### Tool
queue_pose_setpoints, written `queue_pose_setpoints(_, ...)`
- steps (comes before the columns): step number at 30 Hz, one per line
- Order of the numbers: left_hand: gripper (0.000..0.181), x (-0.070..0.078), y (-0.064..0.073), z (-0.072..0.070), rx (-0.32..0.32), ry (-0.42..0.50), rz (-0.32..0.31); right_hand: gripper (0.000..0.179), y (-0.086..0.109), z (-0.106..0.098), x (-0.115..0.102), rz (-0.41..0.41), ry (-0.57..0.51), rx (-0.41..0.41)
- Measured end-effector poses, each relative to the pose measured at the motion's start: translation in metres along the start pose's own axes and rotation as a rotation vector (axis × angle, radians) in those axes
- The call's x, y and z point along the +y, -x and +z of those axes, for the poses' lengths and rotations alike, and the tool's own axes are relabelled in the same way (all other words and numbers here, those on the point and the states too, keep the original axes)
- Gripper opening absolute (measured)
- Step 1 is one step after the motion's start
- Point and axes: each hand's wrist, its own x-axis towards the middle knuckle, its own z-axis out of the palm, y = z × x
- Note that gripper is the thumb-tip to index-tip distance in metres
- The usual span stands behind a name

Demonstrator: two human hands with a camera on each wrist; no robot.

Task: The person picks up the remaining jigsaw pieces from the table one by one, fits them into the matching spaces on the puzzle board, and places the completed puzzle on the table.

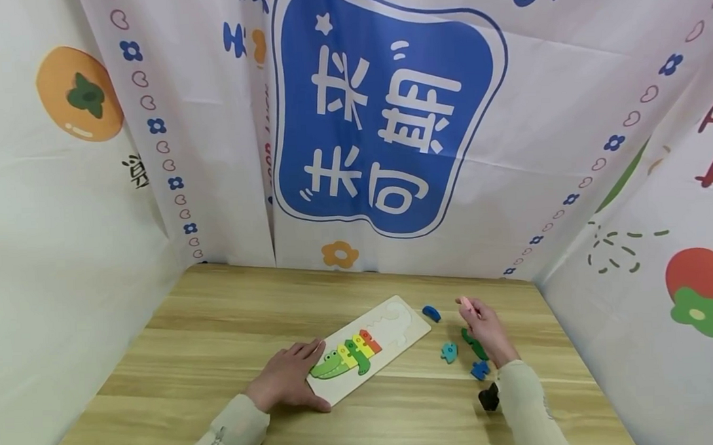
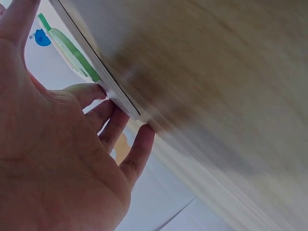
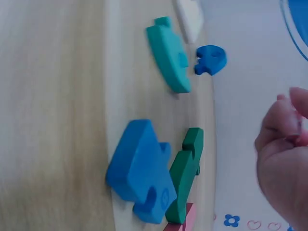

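A pale wooden puzzle board [image 1: 391,365] lies slanted on the table, its crocodile head [image 1: 331,365] and several yellow, green and orange body pieces [image 1: 356,348] set in place. The tail-shaped recess [image 1: 398,322] at the far end holds no piece. My left hand [image 1: 291,375] spreads around the board's left end, fingertips at one edge and thumb at the near corner; the left wrist view has these fingers [image 2: 115,127] along the rim. To the right of the board, my right hand [image 1: 484,326] pinches a pink puzzle piece [image 1: 467,304] above the loose pieces.
Loose pieces lie right of the board: a dark blue one [image 1: 432,313], a teal one [image 1: 449,352], a green one [image 1: 475,344] and a blue one [image 1: 479,370]. A black object [image 1: 489,397] sits by the right wrist. Printed cloth [image 1: 536,144] encloses the table [image 1: 218,319].
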Motion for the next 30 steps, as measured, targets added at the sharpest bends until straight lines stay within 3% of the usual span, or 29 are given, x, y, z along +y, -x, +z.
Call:
queue_pose_setpoints(5, 0.123, 0.001, 0.001, -0.001, 0.0, 0.002, -0.001, 0.057, 0.0, 0.01, -0.001, -0.068, -0.029, -0.013)
queue_pose_setpoints(10, 0.123, 0.0, 0.002, 0.0, 0.003, 0.003, -0.002, 0.052, 0.002, 0.017, -0.003, -0.112, -0.07, -0.033)
queue_pose_setpoints(23, 0.124, -0.003, -0.001, 0.003, 0.0, -0.01, -0.004, 0.05, 0.004, 0.031, -0.006, -0.036, 0.011, -0.019)
queue_pose_setpoints(30, 0.124, -0.001, 0.0, 0.001, 0.007, -0.01, -0.006, 0.043, 0.003, 0.05, -0.01, -0.076, 0.001, -0.111)
